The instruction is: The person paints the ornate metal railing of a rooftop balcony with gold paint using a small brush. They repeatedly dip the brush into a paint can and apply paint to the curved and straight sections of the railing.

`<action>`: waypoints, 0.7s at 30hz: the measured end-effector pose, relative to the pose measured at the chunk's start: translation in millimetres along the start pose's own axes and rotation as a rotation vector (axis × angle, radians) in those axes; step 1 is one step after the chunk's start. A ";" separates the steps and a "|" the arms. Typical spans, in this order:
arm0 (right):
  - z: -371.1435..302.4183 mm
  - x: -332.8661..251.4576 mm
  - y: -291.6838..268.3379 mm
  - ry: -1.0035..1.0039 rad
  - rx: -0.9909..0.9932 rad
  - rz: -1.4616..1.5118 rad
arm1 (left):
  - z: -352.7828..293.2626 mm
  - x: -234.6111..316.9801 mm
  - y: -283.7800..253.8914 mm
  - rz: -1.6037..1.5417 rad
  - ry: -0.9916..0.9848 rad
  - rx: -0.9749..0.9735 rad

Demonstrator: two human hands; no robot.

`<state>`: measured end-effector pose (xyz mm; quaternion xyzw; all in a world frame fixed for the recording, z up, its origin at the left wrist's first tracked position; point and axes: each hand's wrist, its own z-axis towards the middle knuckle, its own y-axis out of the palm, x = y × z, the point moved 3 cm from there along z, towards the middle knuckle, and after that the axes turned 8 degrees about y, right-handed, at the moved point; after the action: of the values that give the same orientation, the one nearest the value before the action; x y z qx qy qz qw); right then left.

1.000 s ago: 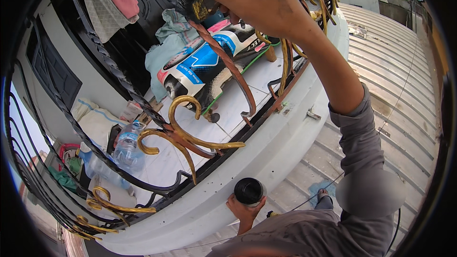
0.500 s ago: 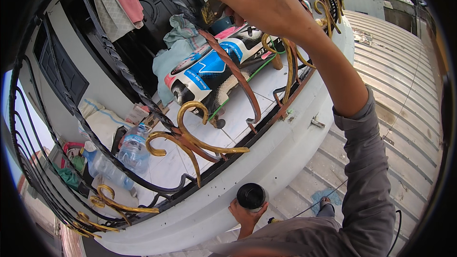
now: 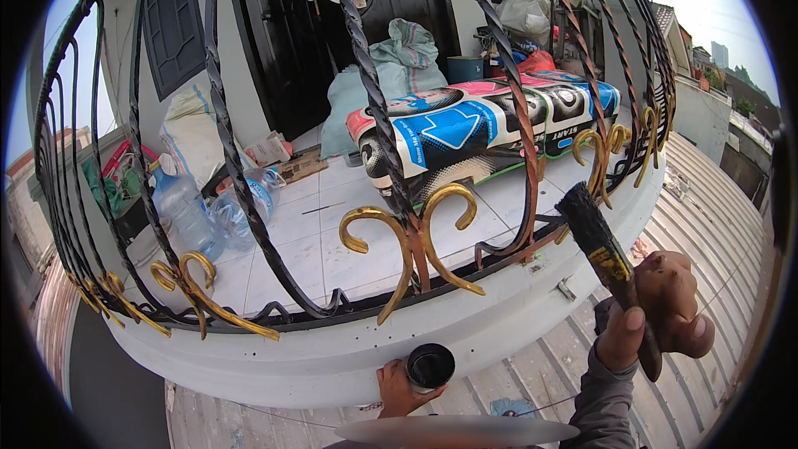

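Note:
My left hand [image 3: 397,392] is closed around a small round can [image 3: 431,368] with dark, black-looking paint inside, close against the white balcony ledge [image 3: 357,357]. At the right, my right hand [image 3: 657,308] grips a paintbrush [image 3: 611,258] by its handle, its black bristles pointing up and left. The brush is apart from the railing. Behind it runs a twisted iron balcony railing [image 3: 371,91] with gold-coloured scrolls [image 3: 407,249] at its foot. Some bars are black, while a reddish-brown bar [image 3: 522,116] stands nearer the brush.
Beyond the bars, a bench-like form under a colourful printed cover [image 3: 490,120] stands on white floor tiles [image 3: 291,241]. Large plastic water bottles [image 3: 179,208] and sacks [image 3: 199,133] lie at the left. Below the ledge spreads a corrugated roof [image 3: 706,241].
My right hand has come down from high at the railing to the lower right, bringing the brush into full view. The view has tilted and shifted; my left hand still holds the can.

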<state>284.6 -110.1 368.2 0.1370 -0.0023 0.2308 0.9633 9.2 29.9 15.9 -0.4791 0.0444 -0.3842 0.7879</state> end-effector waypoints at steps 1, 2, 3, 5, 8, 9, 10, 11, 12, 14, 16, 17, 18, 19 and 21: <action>-4.4 -15.6 -4.5 -0.043 -0.010 0.043 | -0.1 -0.1 -0.6 -0.007 -0.001 0.006; -2.6 -23.9 -9.4 -0.072 -0.089 0.136 | -0.4 0.1 -1.3 -0.011 0.003 0.002; -0.2 -31.6 -13.8 -0.102 -0.170 0.225 | -1.2 0.2 -2.4 -0.018 -0.013 0.010; 11.3 -34.2 -24.2 -0.179 -0.405 0.570 | 1.0 0.4 -5.2 -0.005 0.044 0.080; 17.5 -28.1 -37.1 -0.220 -0.452 0.542 | 0.1 0.4 -6.5 -0.028 0.100 0.139; 16.7 -27.3 -38.8 -0.178 -0.516 0.492 | 0.8 0.0 -4.4 -0.020 0.095 0.119; 13.2 -29.8 -41.4 -0.206 -0.503 0.490 | 0.7 -0.5 -3.0 -0.009 0.108 0.080; 10.2 -31.4 -43.1 -0.238 -0.483 0.491 | 0.8 -0.8 -2.0 -0.009 0.098 0.076; 6.5 -34.1 -43.8 -0.240 -0.482 0.446 | 0.8 -1.9 -1.3 0.000 0.078 0.053; 2.3 -38.7 -41.9 -0.076 -0.430 0.172 | -1.3 -2.5 -2.9 -0.050 0.047 0.073; 0.0 -35.0 -37.9 0.118 -0.368 -0.147 | -1.9 -1.9 -1.7 -0.066 0.042 0.073; 0.5 -29.0 -33.9 0.121 -0.363 -0.196 | -2.7 -1.6 -1.7 -0.052 0.052 0.066; 2.9 -19.0 -28.5 0.131 -0.346 -0.251 | -2.5 -2.0 -1.1 -0.040 0.049 0.056; 7.0 -7.8 -23.4 0.149 -0.319 -0.271 | -3.3 -1.7 -1.5 -0.029 0.051 0.055; 16.9 21.4 -6.2 0.122 -0.274 -0.287 | -1.8 -2.5 0.4 -0.043 0.034 0.045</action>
<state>307.4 -110.4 384.3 -0.0106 0.0441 0.0964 0.9943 6.9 30.3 13.9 -0.4556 0.0386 -0.4100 0.7892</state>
